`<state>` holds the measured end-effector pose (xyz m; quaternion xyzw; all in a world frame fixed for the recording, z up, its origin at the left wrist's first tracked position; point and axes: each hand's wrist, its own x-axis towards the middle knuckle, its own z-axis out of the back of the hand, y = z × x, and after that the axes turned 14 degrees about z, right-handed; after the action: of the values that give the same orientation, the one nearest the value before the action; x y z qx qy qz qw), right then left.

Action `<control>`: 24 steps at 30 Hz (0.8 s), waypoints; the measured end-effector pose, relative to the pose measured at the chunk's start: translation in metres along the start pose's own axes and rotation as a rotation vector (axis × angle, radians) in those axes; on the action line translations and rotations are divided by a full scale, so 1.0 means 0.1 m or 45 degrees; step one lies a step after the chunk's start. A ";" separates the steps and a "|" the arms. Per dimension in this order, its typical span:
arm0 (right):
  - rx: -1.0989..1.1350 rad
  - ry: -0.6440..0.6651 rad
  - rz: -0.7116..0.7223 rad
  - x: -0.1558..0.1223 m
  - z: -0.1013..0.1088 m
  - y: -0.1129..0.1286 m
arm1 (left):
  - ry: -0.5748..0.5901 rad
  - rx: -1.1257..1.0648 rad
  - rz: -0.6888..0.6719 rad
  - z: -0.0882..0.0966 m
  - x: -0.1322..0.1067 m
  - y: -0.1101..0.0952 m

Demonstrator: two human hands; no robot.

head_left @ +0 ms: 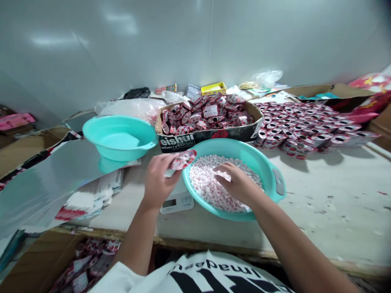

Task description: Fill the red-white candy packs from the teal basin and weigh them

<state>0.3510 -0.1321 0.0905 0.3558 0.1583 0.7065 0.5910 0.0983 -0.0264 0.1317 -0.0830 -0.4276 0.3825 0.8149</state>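
Observation:
My left hand (161,179) is closed round a small red-and-white printed pack (184,159), holding it tilted above the left rim of a turquoise basin (233,146). Small white and pinkish candies (207,187) cover the basin's bottom. Over these candies is my right hand (233,181), its thumb and fingers curved but apart; whether the fingertips touch any candies, I cannot tell. A white digital scale (177,203) sits below my left hand, beside the basin.
Behind the basin stands a carton (207,134) heaped with similar packs. Many open-topped packs (299,126) stand at the right. At the left are another turquoise basin (119,130) and a pile of white paper pieces (91,195). Below the table edge, a box holds more packs (88,264).

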 end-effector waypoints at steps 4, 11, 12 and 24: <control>0.003 0.061 -0.054 -0.01 -0.01 -0.01 | 0.352 0.095 -0.016 -0.26 0.12 -0.23; 0.035 0.031 -0.125 -0.02 0.03 0.03 | 0.316 0.280 -0.026 -0.35 0.19 -0.23; 0.022 0.047 -0.138 -0.02 0.03 0.04 | 0.319 0.314 -0.064 -0.30 0.23 -0.21; -0.064 0.202 -0.158 -0.02 0.04 0.03 | 0.589 0.282 -0.188 -0.36 0.33 -0.17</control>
<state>0.3511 -0.1353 0.0947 0.2732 0.2089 0.6981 0.6280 0.1460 -0.0080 0.1382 -0.0470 -0.1904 0.3373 0.9208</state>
